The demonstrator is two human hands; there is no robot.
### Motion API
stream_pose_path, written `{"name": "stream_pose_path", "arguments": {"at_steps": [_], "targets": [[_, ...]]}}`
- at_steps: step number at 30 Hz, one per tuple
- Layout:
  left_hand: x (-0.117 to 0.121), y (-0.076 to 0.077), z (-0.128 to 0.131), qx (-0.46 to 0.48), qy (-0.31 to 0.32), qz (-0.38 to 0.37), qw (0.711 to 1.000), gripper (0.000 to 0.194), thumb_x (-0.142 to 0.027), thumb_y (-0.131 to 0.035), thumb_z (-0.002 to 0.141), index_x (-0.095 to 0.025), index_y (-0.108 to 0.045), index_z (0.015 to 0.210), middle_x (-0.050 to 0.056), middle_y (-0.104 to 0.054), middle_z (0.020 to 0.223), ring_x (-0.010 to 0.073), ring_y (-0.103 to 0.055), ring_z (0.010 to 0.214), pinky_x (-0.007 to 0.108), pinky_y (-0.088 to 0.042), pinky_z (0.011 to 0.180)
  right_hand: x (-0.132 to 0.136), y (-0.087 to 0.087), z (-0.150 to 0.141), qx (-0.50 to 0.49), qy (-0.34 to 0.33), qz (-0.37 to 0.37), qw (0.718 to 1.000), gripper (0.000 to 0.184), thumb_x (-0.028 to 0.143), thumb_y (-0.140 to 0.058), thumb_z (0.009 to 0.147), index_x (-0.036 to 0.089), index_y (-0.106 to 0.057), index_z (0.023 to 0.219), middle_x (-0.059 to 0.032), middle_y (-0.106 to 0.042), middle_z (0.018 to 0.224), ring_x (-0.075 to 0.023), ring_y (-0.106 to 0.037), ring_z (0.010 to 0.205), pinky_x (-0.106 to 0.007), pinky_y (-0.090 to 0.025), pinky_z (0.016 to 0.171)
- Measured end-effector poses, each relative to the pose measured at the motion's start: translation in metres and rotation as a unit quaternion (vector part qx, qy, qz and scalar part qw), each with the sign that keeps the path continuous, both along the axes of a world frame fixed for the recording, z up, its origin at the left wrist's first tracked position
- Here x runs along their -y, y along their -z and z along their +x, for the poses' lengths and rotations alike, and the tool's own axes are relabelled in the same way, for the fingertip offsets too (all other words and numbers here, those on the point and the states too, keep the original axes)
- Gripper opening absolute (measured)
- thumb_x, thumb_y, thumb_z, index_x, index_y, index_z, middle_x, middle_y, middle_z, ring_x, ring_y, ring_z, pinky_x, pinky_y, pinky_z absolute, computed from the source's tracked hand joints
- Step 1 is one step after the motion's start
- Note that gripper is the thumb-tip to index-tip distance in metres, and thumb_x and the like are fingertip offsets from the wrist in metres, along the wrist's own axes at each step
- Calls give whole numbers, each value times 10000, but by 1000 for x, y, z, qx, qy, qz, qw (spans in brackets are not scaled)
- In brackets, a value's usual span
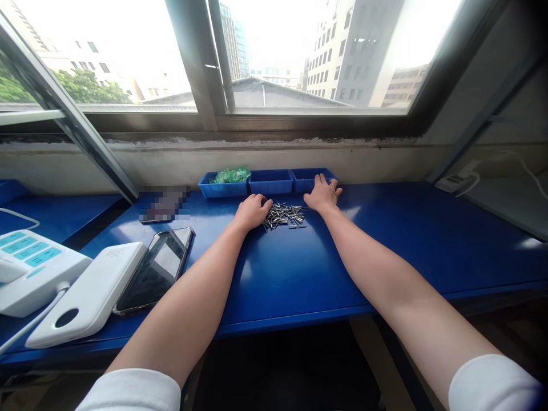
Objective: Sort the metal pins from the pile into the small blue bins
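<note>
A loose heap of small silvery metal pins (285, 215) lies on the blue table, between my two hands. Against the heap's left edge rests my left hand (252, 212), its fingers loosely curved and slightly apart, with nothing visible in its grip. My right hand (322, 196) is open, fingers spread, at the front of the right blue bin (302, 182); its fingertips overlap the bin's front, and I cannot tell whether they touch it. Beside that stand the middle blue bin (271, 186) and the left blue bin (223, 189), which holds crumpled green-tinted clear plastic (233, 175).
On the left lie a phone (156, 268), a white power bank (92, 291) and a white power strip (43, 274) with a cable. A blurred dark flat object (165, 205) lies farther back. Metal shelf posts (98, 148) and a window wall bound the table (291, 285).
</note>
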State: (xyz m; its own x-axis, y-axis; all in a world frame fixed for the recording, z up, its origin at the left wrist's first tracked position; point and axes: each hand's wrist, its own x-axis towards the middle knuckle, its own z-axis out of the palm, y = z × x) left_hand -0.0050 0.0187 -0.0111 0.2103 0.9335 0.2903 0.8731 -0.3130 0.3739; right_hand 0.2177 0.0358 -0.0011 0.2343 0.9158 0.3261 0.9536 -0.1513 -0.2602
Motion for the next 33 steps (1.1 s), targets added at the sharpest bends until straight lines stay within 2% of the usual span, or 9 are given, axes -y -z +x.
{"name": "stream_pose_path", "arguments": {"at_steps": [5, 9, 14, 17, 22, 27, 33], "targets": [[0, 0, -1, -9, 2, 6, 1000, 455, -509, -354, 890, -175, -625, 1039, 112, -622, 1089, 251, -578, 1013, 347, -425, 897, 0, 1, 2, -41, -10, 26, 999, 718, 348, -510, 757, 172, -310, 1424, -71, -275, 1512, -336, -260, 1254, -515, -295, 986], [-1, 2, -2, -7, 0, 7, 1000, 454, -508, -359, 891, -177, -623, 1053, 108, -623, 1101, 245, -579, 1025, 338, -423, 910, -3, 4, 5, -113, -5, 60, 992, 710, 298, -491, 757, 199, -307, 1436, -67, -320, 1492, -313, -288, 1256, -508, -318, 987], [0, 2, -4, -2, 3, 7, 1000, 449, -501, -356, 898, -177, -624, 1056, 107, -621, 1123, 241, -578, 1031, 328, -420, 914, -5, 2, 12, -230, 13, 97, 968, 697, 224, -483, 732, 188, -362, 1418, -145, -477, 1334, -298, -348, 1251, -474, -344, 984], [2, 2, -5, -1, 11, 1, 1000, 462, -516, -354, 895, -179, -625, 1056, 111, -616, 1133, 253, -576, 1031, 340, -432, 890, -3, 0, 15, -261, 2, 106, 960, 696, 201, -472, 722, 178, -382, 1411, -167, -483, 1301, -318, -347, 1265, -494, -352, 974], [3, 1, -6, -2, 14, -2, 1000, 467, -523, -346, 894, -190, -629, 1059, 109, -621, 1127, 263, -576, 1038, 353, -435, 885, -5, 2, 14, -260, -13, 102, 960, 707, 200, -467, 719, 186, -369, 1419, -162, -453, 1329, -328, -348, 1278, -500, -356, 976], [3, -1, -5, -21, 17, -7, 1000, 517, -545, -326, 891, -173, -623, 1093, 130, -611, 1153, 283, -572, 1051, 364, -433, 875, -8, 3, 11, -207, -21, 82, 975, 711, 227, -477, 746, 199, -324, 1440, -150, -448, 1348, -300, -350, 1293, -446, -390, 973], [4, -3, -5, -30, 30, -19, 999, 551, -569, -298, 890, -185, -615, 1125, 123, -595, 1195, 287, -560, 1078, 364, -429, 886, -3, 4, 3, -152, -78, 56, 984, 710, 274, -526, 733, 271, -345, 1420, -52, -345, 1480, -301, -311, 1280, -456, -377, 972]]}}
